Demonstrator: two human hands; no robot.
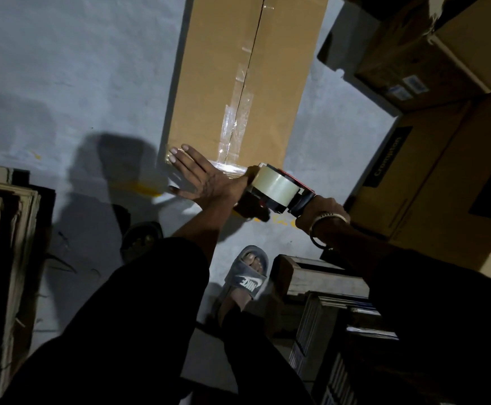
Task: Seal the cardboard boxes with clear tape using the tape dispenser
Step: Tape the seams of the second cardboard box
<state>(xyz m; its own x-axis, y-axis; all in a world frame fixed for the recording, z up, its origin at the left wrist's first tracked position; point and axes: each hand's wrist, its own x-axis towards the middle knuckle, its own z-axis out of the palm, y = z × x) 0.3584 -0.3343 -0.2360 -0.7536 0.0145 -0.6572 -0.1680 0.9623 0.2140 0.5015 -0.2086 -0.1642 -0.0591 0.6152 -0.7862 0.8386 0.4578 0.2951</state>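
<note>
Nearest, at the bottom: black trouser legs (139,331) and a foot in a grey slide sandal (245,276) on the grey floor (63,83). Beside the sandal on the right, a dark stack of boxes and books (335,317). On the far left, flat cardboard sheets (1,244) standing on edge.

A bit farther out, two bare hands at the near end of the long cardboard box (282,68). Left hand (200,176) flat and spread, fingers straight, pressing on the near end of the box over a strip of clear tape (228,166); grip loose, holding nothing. Right hand (320,213) wrapped round the handle of the tape dispenser (279,190); grip tight on it. A metal bracelet (327,219) on the right wrist. Dispenser black and red, with a big roll of clear tape on it, just right of the left hand, at the box's near right corner. Tape running from the roll to under the left hand.

Farther still, the long brown box lying on the floor and stretching away to the top. More clear tape (237,118) stuck along the lower part of the middle seam, wrinkled in spots; small bits higher up the seam.

On the right, bigger cardboard boxes (443,171) piled up, one with dark printed letters on its side, another behind with small labels
</note>
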